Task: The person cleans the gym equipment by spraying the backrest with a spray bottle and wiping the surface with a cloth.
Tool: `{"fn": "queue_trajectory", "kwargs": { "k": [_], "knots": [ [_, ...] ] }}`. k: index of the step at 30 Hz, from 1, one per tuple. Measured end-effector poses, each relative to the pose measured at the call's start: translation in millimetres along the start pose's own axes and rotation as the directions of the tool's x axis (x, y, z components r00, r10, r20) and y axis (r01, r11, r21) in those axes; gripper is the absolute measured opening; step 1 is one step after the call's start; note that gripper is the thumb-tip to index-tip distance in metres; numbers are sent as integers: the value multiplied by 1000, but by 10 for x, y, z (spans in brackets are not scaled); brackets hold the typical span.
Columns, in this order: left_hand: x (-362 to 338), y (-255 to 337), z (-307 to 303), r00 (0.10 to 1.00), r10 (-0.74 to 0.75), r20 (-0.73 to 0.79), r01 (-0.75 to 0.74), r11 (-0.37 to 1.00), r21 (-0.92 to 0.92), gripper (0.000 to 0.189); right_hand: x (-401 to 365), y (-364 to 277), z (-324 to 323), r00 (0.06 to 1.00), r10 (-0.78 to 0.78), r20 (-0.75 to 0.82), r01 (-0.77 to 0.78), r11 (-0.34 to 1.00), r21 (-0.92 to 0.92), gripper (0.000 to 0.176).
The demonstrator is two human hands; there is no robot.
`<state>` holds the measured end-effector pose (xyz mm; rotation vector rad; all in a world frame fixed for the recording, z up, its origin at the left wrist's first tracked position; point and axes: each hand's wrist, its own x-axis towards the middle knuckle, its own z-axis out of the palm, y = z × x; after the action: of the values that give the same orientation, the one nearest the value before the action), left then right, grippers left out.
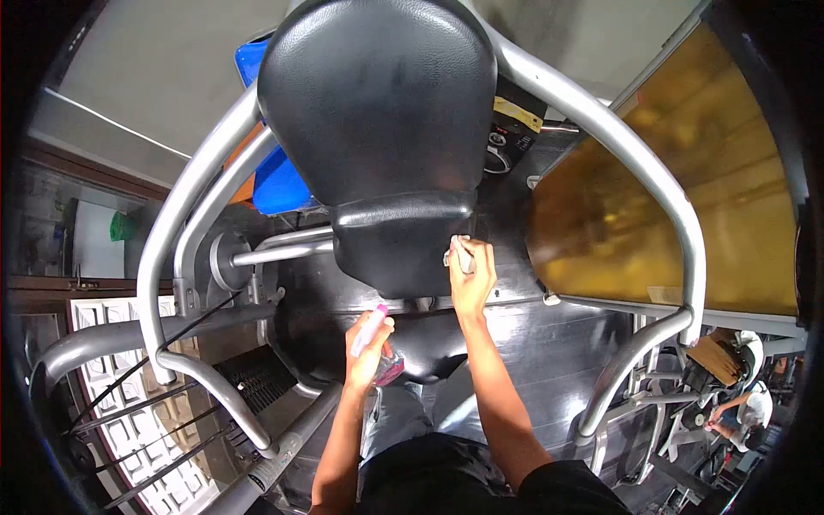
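My left hand (363,350) is wrapped round a spray bottle (390,369) with a pink and white trigger head and pinkish liquid low inside. It is held in front of the black padded seat (399,253) of a gym machine. At the seat's right edge, my right hand (471,279) is closed on a small white cloth (461,255), partly covered by the fingers. The cloth appears to touch the side of the pad. Above the seat rises a tall black padded backrest (378,103) with a glossy surface.
Curved silver frame bars (618,137) arch round both sides of the seat. A weight stack (257,382) with cables stands at the left. Blue plastic (279,184) and a black box (512,129) lie behind. A large yellowish panel (678,189) is at right; another person (751,408) is at far right.
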<state>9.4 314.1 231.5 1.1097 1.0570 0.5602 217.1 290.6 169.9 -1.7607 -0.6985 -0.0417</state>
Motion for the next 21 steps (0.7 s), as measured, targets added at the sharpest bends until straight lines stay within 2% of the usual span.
{"fn": "queue_trajectory", "kwargs": {
  "k": [2,4,6,10,12,14,15,21],
  "knots": [
    [-11,35,-21,1000,1,3,-1,1000,-12,13,4,-2,59,999,35,0,-35,998,45,19],
    [-4,56,-50,1000,2,2,-2,1000,-23,14,-91,12,44,1000,8,9,-8,1000,1,19],
    [4,61,-84,1000,-5,7,5,1000,-17,17,-254,139,56,992,-1,124,13,996,-93,19],
    [36,90,-172,1000,9,28,-9,1000,16,23,-434,208,60,986,104,130,-98,994,-54,18],
    [42,127,-226,999,11,48,-13,999,39,20,-394,165,72,986,99,133,-89,993,-80,17],
    [42,148,-277,999,11,48,-12,1000,24,20,-317,99,135,995,100,6,-99,995,-15,15],
    [52,153,-302,999,16,45,-16,1000,14,19,-240,1,141,998,65,-11,-65,997,-39,15],
    [89,147,-390,999,-2,41,1,1000,16,24,-161,-158,279,1000,-5,-18,4,999,-38,17]
  ]
}}
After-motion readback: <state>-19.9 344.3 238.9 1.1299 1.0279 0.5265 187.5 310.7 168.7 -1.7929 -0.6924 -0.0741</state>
